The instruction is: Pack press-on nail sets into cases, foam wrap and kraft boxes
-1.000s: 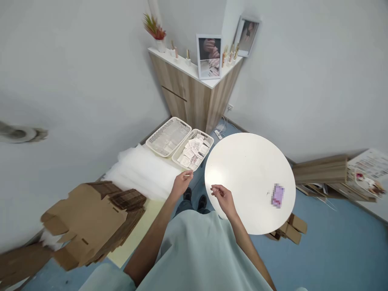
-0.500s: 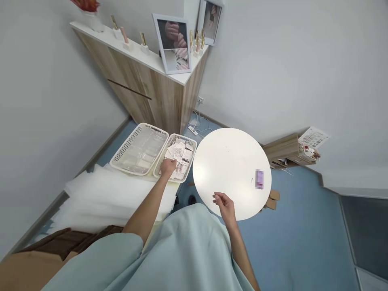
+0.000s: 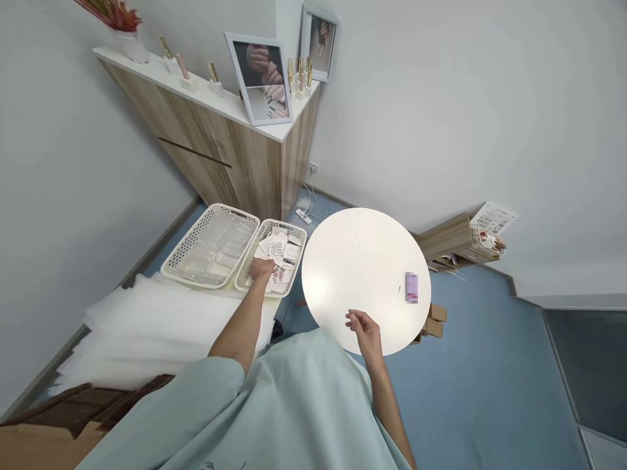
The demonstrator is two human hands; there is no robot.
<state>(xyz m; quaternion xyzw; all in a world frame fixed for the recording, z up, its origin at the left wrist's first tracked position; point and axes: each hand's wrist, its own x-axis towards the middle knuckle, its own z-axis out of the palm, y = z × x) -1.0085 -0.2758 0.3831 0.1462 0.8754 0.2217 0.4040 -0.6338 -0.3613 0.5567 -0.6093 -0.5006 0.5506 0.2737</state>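
My left hand [image 3: 262, 267] reaches into the smaller white basket [image 3: 238, 285], its fingers curled down against a heap of printed paper cards [image 3: 277, 245]. What lies between those fingertips is hidden. Above the near edge of a round white table [image 3: 362, 248], my right hand [image 3: 366, 331] hovers with loosely bent fingers and nothing visible in them. Toward the table's right side lies a small purple item [image 3: 411, 288], blurred out by pixelation.
A larger white basket [image 3: 169, 264] with clear plastic packs stands left of the cards. White foam sheeting [image 3: 171, 320] is stacked nearer me. Behind is a wooden cabinet [image 3: 235, 137] with picture frames and bottles; cardboard boxes [image 3: 435, 320] sit beyond the table's right edge.
The view has shifted slightly, so the baskets, cabinet and table sit further left. My left hand stays in the card basket; my right hand keeps its pose near the table edge.
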